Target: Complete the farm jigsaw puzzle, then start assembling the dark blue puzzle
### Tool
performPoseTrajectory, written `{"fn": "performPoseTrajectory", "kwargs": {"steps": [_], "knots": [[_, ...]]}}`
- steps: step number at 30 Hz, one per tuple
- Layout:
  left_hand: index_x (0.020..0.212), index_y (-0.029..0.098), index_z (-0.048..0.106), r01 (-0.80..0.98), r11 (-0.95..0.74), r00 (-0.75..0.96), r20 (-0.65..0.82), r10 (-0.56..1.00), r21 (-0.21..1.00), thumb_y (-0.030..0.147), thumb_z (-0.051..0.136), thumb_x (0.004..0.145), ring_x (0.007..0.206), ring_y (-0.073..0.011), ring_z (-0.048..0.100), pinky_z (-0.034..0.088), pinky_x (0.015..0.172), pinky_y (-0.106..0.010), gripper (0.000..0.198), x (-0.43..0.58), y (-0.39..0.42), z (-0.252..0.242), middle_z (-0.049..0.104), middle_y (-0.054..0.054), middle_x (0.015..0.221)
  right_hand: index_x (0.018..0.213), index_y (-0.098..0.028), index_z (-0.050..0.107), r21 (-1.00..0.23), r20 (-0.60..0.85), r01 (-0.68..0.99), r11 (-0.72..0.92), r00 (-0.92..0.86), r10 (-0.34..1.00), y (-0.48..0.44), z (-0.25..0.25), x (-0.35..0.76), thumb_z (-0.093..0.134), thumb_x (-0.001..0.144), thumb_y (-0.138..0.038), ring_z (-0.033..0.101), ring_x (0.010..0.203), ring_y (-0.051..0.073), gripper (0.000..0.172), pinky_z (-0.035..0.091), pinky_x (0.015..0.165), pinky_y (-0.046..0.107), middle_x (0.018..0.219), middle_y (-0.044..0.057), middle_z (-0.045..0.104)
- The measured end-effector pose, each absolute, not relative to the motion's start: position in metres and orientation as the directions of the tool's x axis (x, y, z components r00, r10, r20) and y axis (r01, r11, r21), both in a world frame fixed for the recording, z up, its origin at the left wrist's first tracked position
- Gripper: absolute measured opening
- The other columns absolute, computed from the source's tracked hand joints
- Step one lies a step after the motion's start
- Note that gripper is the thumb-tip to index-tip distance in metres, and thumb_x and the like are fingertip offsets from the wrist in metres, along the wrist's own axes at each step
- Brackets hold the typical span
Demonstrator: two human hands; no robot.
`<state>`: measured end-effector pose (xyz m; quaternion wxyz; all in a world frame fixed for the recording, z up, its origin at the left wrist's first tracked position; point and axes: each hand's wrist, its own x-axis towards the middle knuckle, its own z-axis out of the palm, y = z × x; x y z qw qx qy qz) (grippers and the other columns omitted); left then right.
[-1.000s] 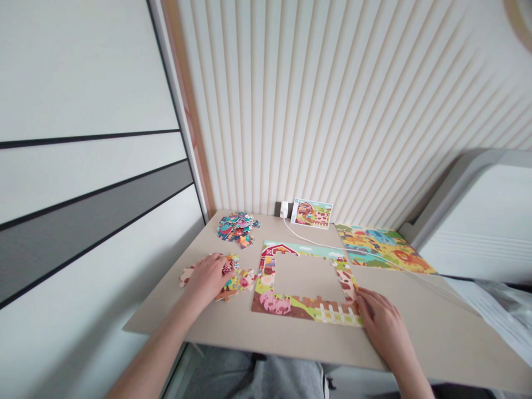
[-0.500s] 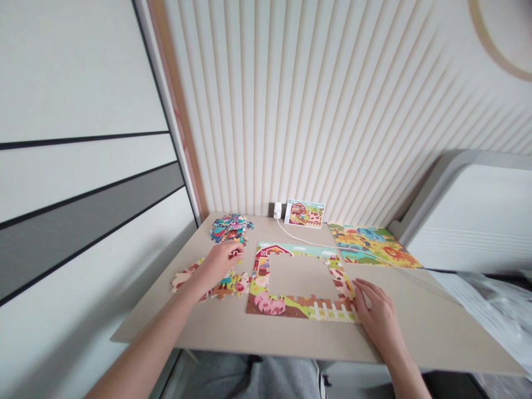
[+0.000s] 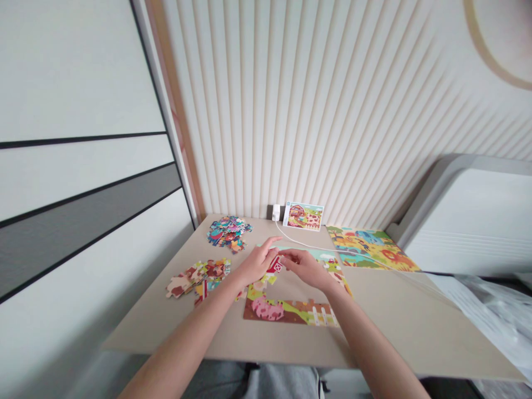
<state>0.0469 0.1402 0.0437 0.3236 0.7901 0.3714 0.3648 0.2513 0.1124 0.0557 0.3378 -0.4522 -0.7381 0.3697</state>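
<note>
Beige desk (image 3: pixel 394 316) with loose puzzle pieces (image 3: pixel 228 233), left hand (image 3: pixel 257 263) open, right hand (image 3: pixel 306 267) narrowed at a barn piece (image 3: pixel 274 265), grip unclear

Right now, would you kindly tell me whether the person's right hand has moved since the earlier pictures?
Yes, leftward and forward. Against the farm puzzle border, the right hand went from the border's lower right corner to above its open middle.

One left hand (image 3: pixel 257 262), one right hand (image 3: pixel 305 267), one picture card (image 3: pixel 303 216), one piece heap (image 3: pixel 228 233), one part-built jigsaw (image 3: pixel 282 310).
</note>
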Motion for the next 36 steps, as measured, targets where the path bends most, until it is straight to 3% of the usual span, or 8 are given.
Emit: {"fn": "performPoseTrajectory", "kwargs": {"steps": [3, 7, 12, 18, 31, 36], "knots": [[0.147, 0.022, 0.044, 0.365, -0.538, 0.43, 0.375, 0.821, 0.759, 0.044, 0.036, 0.106, 0.076, -0.0182, 0.066, 0.048, 0.077, -0.029, 0.047, 0.046, 0.138, 0.035, 0.071, -0.002, 0.086, 0.116, -0.019, 0.074, -0.909, 0.129, 0.302, 0.287, -0.45, 0.884, 0.123, 0.045, 0.241, 0.063, 0.091, -0.046, 0.058, 0.071, 0.015, 0.039, 0.045, 0.065, 0.027, 0.085, 0.003, 0.072], [0.148, 0.02, 0.042, 0.521, -0.523, 0.324, 0.41, 0.852, 0.675, 0.04, 0.034, 0.107, 0.076, -0.0189, 0.068, 0.051, 0.074, -0.029, 0.046, 0.038, 0.146, 0.022, 0.07, -0.001, 0.082, 0.111, -0.019, 0.076, -0.928, 0.136, 0.274, 0.254, -0.386, 0.913, 0.123, 0.029, 0.245, 0.066, 0.088, -0.044, 0.056, 0.071, 0.014, 0.036, 0.042, 0.064, 0.025, 0.089, 0.003, 0.073], [0.119, 0.019, 0.064, 0.702, -0.526, 0.307, 0.462, 0.832, 0.48, 0.025, 0.04, 0.103, 0.107, -0.0222, 0.065, 0.048, 0.098, -0.035, 0.029, 0.023, 0.16, 0.009, 0.07, -0.009, 0.112, 0.102, -0.016, 0.078, -0.937, 0.069, 0.323, 0.131, -0.198, 0.978, 0.128, 0.015, 0.27, 0.067, 0.084, -0.046, 0.055, 0.064, 0.013, 0.036, 0.04, 0.06, 0.025, 0.076, 0.003, 0.07], [0.102, 0.02, 0.069, 0.778, -0.494, 0.337, 0.405, 0.85, 0.388, 0.02, 0.049, 0.098, 0.104, -0.0247, 0.063, 0.046, 0.099, -0.038, 0.021, 0.015, 0.162, 0.002, 0.069, -0.009, 0.102, 0.104, -0.015, 0.079, -0.938, -0.03, 0.346, 0.023, -0.148, 0.989, 0.135, 0.006, 0.276, 0.067, 0.082, -0.046, 0.055, 0.062, 0.014, 0.039, 0.041, 0.058, 0.025, 0.071, 0.003, 0.07], [0.104, 0.019, 0.073, 0.801, -0.509, 0.413, 0.323, 0.851, 0.315, 0.013, 0.052, 0.094, 0.106, -0.0245, 0.062, 0.045, 0.1, -0.038, 0.024, 0.017, 0.165, -0.01, 0.07, -0.011, 0.106, 0.11, -0.017, 0.077, -0.914, -0.015, 0.405, 0.02, -0.082, 0.997, 0.14, -0.008, 0.262, 0.064, 0.087, -0.05, 0.05, 0.052, 0.012, 0.042, 0.03, 0.049, 0.023, 0.061, 0.001, 0.066], [0.104, 0.019, 0.074, 0.792, -0.524, 0.432, 0.319, 0.844, 0.312, 0.016, 0.05, 0.096, 0.107, -0.025, 0.063, 0.045, 0.101, -0.038, 0.026, 0.019, 0.164, -0.011, 0.07, -0.012, 0.107, 0.109, -0.014, 0.077, -0.881, 0.023, 0.47, 0.047, -0.056, 0.998, 0.141, -0.008, 0.259, 0.062, 0.088, -0.05, 0.048, 0.05, 0.013, 0.044, 0.031, 0.05, 0.024, 0.058, 0.001, 0.065]]}}
